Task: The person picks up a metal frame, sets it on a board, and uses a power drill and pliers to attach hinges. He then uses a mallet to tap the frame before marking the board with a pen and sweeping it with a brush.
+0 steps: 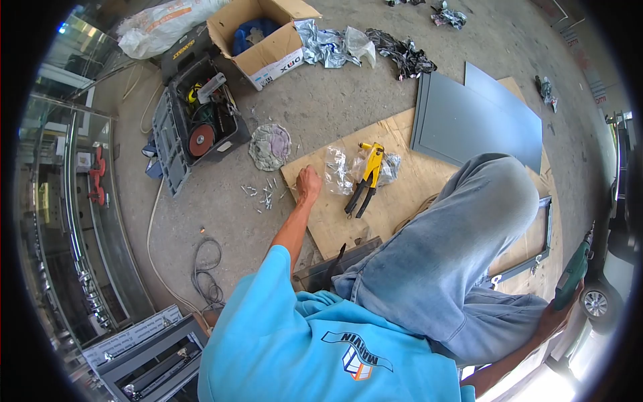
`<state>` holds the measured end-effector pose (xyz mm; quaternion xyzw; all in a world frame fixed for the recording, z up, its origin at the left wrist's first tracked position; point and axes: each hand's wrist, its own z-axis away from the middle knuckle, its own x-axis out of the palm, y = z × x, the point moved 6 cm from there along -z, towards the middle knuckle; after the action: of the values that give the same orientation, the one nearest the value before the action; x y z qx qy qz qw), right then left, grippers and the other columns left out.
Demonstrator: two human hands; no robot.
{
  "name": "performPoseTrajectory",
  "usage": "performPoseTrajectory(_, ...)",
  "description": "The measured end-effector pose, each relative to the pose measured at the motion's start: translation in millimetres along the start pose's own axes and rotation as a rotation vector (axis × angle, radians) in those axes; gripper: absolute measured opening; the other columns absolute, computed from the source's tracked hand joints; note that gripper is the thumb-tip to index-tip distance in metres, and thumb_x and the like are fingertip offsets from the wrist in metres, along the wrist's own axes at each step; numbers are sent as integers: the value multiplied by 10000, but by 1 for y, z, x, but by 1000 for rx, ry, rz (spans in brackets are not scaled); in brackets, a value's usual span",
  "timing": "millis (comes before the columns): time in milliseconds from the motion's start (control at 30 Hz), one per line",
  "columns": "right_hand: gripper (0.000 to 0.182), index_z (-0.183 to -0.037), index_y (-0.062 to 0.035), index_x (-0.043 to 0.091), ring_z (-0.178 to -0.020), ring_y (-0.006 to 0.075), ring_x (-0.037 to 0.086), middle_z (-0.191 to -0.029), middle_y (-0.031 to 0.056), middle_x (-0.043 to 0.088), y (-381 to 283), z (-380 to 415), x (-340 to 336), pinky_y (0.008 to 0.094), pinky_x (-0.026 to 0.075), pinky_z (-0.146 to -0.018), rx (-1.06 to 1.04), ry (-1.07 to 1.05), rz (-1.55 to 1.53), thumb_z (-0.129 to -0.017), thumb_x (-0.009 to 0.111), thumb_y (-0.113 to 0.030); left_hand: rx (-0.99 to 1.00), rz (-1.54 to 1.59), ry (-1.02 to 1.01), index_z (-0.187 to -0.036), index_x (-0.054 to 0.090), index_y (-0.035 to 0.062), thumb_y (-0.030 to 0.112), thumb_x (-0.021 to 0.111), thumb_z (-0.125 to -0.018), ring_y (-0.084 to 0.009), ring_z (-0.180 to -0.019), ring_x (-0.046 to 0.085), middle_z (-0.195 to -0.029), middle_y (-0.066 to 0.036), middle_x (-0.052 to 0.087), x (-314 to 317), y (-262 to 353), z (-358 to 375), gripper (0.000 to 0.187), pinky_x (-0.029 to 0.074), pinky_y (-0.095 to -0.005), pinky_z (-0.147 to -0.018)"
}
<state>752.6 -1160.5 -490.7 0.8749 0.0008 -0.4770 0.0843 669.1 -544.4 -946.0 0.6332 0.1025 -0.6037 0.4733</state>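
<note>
My left hand (308,183) rests at the left edge of a plywood sheet (395,137), its fingers curled closed; whatever they may hold is hidden. Beside it lies a clear plastic bag of rivets (338,167). A yellow hand riveter (372,175) with black handles lies right of that, partly over another crumpled clear bag (390,169). Loose rivets (266,195) are scattered on the floor left of my hand. Out at the far right, my right hand (557,313) grips a green power drill (574,271), its bit pointing away from me.
Grey panels (469,117) lie stacked on the plywood, with a dark metal frame (546,231) at its right. An open toolbox (231,127) and a cardboard box (268,57) stand at upper left. A cable (207,268) coils on the floor; glass panes (100,201) line the left side.
</note>
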Motion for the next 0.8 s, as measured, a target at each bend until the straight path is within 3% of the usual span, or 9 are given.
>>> performPoseTrajectory(33,622,-1378,-173,317,-1174,307,475,-1337,88,446,2,0,1,367,403,-928,-3,12,16,-792,451,-14,-115,91,5,-778,651,23,136,641,-694,-323,-777,630,-789,-168,647,-2,-4,-3,142,491,-379,-715)
performPoseTrajectory(167,643,-1362,-113,344,-1165,334,478,-1322,129,457,5,1,3,388,409,-926,-53,0,-42,-746,470,19,-149,412,116,-713,659,29,217,653,-693,-324,-731,643,-719,-167,650,-34,13,4,189,494,-371,-683)
performPoseTrajectory(233,649,-1379,-179,317,-1170,310,477,-1335,89,450,6,-1,3,368,411,-914,-33,4,-7,-776,454,17,-16,368,-74,-730,661,38,261,656,-701,-334,-744,635,-744,-163,651,-29,36,6,225,488,-363,-687)
performPoseTrajectory(333,665,-1379,-184,321,-1180,309,468,-1340,89,444,12,0,4,365,410,-918,-1,0,1,-764,458,31,-130,289,330,-863,642,48,216,641,-758,-348,-774,616,-830,-147,646,-42,4,-22,199,473,-411,-683)
performPoseTrajectory(400,667,-1380,-190,320,-1184,308,465,-1343,88,442,1,-3,-1,363,407,-921,36,-15,4,-764,458,29,2,80,423,-934,630,68,172,612,-785,-340,-856,594,-905,-147,609,-50,-11,-48,183,463,-425,-713)
performPoseTrajectory(500,664,-1380,-199,320,-1188,304,462,-1343,86,442,-4,-2,2,361,405,-926,34,-25,-4,-768,459,18,121,19,165,-955,612,47,123,586,-789,-331,-917,562,-946,-164,568,-37,-20,-69,184,457,-407,-761)
performPoseTrajectory(600,647,-1377,-196,325,-1189,300,463,-1339,84,447,-2,-4,0,359,402,-931,-12,-19,-13,-776,463,-1,73,15,51,-930,605,28,103,552,-804,-325,-928,557,-953,-169,569,-32,-27,-80,156,455,-405,-776)
performPoseTrajectory(700,630,-1371,-187,335,-1189,295,465,-1336,79,451,-2,-6,4,356,400,-938,-21,-8,-39,-780,464,-11,187,-206,182,-885,605,24,97,534,-810,-322,-884,575,-922,-158,570,-37,-17,-77,126,463,-414,-752)
performPoseTrajectory(800,626,-1367,-183,343,-1189,292,467,-1335,78,453,-9,-11,1,355,398,-943,-45,4,-59,-778,458,-6,97,-100,247,-952,602,40,113,540,-815,-316,-951,574,-1004,-153,577,-48,5,-57,167,467,-403,-758)
